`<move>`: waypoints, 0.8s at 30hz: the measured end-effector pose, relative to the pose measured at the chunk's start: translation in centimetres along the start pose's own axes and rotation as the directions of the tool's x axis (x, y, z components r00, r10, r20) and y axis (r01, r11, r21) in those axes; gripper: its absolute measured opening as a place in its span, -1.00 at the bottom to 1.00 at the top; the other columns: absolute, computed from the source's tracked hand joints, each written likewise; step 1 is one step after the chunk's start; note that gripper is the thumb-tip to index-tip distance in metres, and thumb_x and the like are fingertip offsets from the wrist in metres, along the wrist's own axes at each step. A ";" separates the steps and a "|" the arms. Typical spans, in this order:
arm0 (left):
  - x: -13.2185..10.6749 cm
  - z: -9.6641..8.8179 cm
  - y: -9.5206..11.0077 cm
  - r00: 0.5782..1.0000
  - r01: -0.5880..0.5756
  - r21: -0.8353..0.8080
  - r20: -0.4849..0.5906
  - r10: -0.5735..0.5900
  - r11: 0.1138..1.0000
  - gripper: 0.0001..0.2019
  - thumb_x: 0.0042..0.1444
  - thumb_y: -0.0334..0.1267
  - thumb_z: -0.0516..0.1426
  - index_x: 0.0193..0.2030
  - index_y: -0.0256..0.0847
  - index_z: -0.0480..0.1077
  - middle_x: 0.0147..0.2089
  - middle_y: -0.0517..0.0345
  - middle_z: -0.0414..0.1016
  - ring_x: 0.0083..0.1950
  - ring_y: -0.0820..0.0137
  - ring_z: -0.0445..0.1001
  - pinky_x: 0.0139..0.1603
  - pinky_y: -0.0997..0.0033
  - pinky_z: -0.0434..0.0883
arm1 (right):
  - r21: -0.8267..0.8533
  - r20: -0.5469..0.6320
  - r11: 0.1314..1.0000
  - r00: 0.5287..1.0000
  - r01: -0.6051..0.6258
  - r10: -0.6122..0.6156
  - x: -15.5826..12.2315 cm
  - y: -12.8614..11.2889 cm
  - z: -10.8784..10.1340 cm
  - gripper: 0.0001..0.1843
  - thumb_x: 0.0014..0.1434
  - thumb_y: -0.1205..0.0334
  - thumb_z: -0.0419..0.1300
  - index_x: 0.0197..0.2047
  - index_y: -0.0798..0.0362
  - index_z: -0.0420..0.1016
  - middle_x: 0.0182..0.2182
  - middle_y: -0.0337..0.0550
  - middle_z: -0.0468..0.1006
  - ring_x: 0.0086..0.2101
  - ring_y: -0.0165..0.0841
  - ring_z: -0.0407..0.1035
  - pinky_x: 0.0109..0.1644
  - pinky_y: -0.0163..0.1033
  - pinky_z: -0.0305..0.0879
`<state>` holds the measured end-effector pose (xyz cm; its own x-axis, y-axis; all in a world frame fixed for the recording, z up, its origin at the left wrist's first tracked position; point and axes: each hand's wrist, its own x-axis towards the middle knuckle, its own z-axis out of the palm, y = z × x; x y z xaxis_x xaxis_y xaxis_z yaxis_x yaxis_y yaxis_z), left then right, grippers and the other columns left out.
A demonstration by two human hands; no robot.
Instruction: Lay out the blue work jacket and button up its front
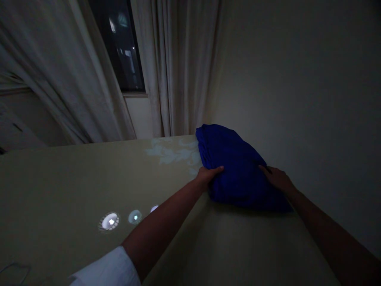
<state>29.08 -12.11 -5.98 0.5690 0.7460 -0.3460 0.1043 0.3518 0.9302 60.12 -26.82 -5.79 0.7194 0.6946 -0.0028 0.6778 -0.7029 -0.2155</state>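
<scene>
A plump, deep-blue pillow (238, 167) sits tilted on the dull green bed-like surface (74, 178), close against the wall. Layered folds of its cloth show along the left edge, and one corner points out to the lower right. My left hand (207, 176) grips its near left side, thumb on top and fingers hidden beneath. On the right side, my right hand (278, 178) is closed on the cloth, with the thumb over the upper face. The undersides of both grips are out of sight.
A pale wall (312, 99) rises along the right. Long light curtains (184, 67) hang at the far edge beside a dark window (122, 43). Round bright spots (109, 221) show on the surface near my left forearm. A thin cord (18, 265) lies at lower left.
</scene>
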 end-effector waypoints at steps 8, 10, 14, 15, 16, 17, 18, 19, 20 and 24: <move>0.3 1.4 1.8 1.000 0.006 0.075 -0.027 -0.004 0.997 -0.22 -0.03 -0.11 0.46 0.35 -0.26 0.42 0.26 -0.23 0.58 0.21 0.01 0.60 0.21 0.05 0.59 | 0.025 -0.054 0.996 0.995 0.086 -0.085 -2.6 -3.0 0.1 -0.49 0.49 -0.06 -0.12 -0.10 0.02 0.58 -0.04 0.17 0.69 0.01 -0.02 0.58 0.14 -0.02 0.43; 0.4 -0.3 3.0 0.999 -0.013 0.117 -0.045 0.019 0.993 -0.29 0.00 -0.17 0.42 0.33 -0.26 0.44 0.21 -0.18 0.62 0.15 0.07 0.64 0.15 0.13 0.62 | 0.026 -0.059 0.992 0.991 0.124 -0.123 -3.4 -5.1 0.7 -0.52 0.48 0.02 -0.14 -0.10 0.00 0.58 -0.03 0.15 0.69 0.01 -0.04 0.59 0.13 -0.03 0.43; 0.2 -9.0 7.1 0.993 0.012 0.293 -0.115 0.023 0.956 -0.48 -0.02 -0.29 0.37 0.14 -0.28 0.58 -0.01 -0.12 0.72 -0.06 0.09 0.71 -0.05 0.18 0.66 | -0.008 -0.003 0.964 0.964 0.267 -0.267 -7.1 -13.4 2.5 -0.50 0.50 0.00 -0.14 -0.11 0.04 0.58 -0.10 0.18 0.70 -0.06 -0.03 0.61 0.04 -0.07 0.43; -0.2 -12.2 8.4 0.989 0.033 0.358 -0.143 0.020 0.933 -0.55 -0.03 -0.31 0.36 0.06 -0.28 0.61 -0.08 -0.10 0.73 -0.10 0.07 0.71 -0.08 0.17 0.66 | -0.004 0.014 0.946 0.946 0.323 -0.323 -8.7 -16.3 3.2 -0.50 0.50 -0.02 -0.13 -0.11 0.05 0.57 -0.12 0.18 0.70 -0.07 -0.04 0.62 0.03 -0.09 0.43; -0.8 -15.6 9.8 0.984 0.059 0.429 -0.179 0.021 0.902 -0.59 -0.06 -0.33 0.36 0.00 -0.27 0.63 -0.13 -0.10 0.73 -0.11 0.04 0.71 -0.08 0.14 0.65 | 0.014 0.030 0.922 0.921 0.388 -0.388 -10.5 -19.5 3.9 -0.50 0.50 -0.04 -0.10 -0.11 0.06 0.58 -0.12 0.17 0.70 -0.08 -0.05 0.62 0.02 -0.10 0.42; -1.7 -19.1 11.2 0.974 0.082 0.502 -0.225 0.038 0.861 -0.60 -0.09 -0.35 0.37 -0.03 -0.26 0.64 -0.14 -0.09 0.73 -0.08 0.00 0.70 -0.05 0.11 0.64 | 0.041 0.035 0.893 0.892 0.449 -0.450 -12.5 -23.0 4.7 -0.51 0.50 -0.07 -0.06 -0.09 0.07 0.58 -0.13 0.17 0.70 -0.08 -0.05 0.62 0.02 -0.11 0.42; -2.7 -22.5 12.6 0.956 0.105 0.574 -0.282 0.076 0.812 -0.58 -0.12 -0.37 0.37 -0.03 -0.26 0.63 -0.10 -0.11 0.73 0.00 -0.05 0.68 0.03 0.08 0.61 | 0.085 0.044 0.850 0.850 0.520 -0.525 -14.6 -26.5 5.5 -0.48 0.49 -0.13 -0.03 -0.04 0.09 0.59 -0.11 0.19 0.70 -0.07 -0.05 0.61 0.04 -0.10 0.41; -3.9 -25.8 13.8 0.934 0.128 0.639 -0.335 0.125 0.758 -0.53 -0.14 -0.40 0.37 0.01 -0.27 0.62 -0.02 -0.16 0.71 0.11 -0.12 0.64 0.13 0.02 0.57 | 0.144 0.058 0.802 0.805 0.579 -0.591 -16.8 -30.0 6.3 -0.44 0.48 -0.19 0.00 -0.01 0.11 0.59 -0.08 0.21 0.69 -0.04 -0.03 0.60 0.07 -0.08 0.42; -5.2 -28.8 14.8 0.898 0.157 0.695 -0.397 0.192 0.702 -0.46 -0.14 -0.41 0.37 0.09 -0.31 0.58 0.11 -0.24 0.66 0.26 -0.20 0.54 0.26 -0.06 0.48 | 0.228 0.071 0.732 0.739 0.642 -0.670 -18.9 -33.5 7.2 -0.40 0.46 -0.24 0.03 0.05 0.13 0.58 -0.03 0.22 0.68 0.00 0.00 0.59 0.11 -0.04 0.41; -9.3 -35.6 14.9 0.783 0.208 0.831 -0.458 0.421 0.516 -0.25 0.06 -0.33 0.31 0.43 -0.32 0.30 0.52 -0.33 0.25 0.59 -0.18 0.09 0.54 -0.12 0.09 | 0.637 0.002 0.181 0.233 0.749 -0.972 -26.1 -43.8 9.4 -0.23 0.38 -0.29 0.19 0.41 0.09 0.38 0.34 0.13 0.46 0.29 -0.08 0.39 0.33 -0.07 0.33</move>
<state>-3.72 6.32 6.76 0.1161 0.9911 0.0649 0.8499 -0.1330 0.5099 10.21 -12.70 -5.45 -0.4914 0.8459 0.2073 0.5648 0.4907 -0.6635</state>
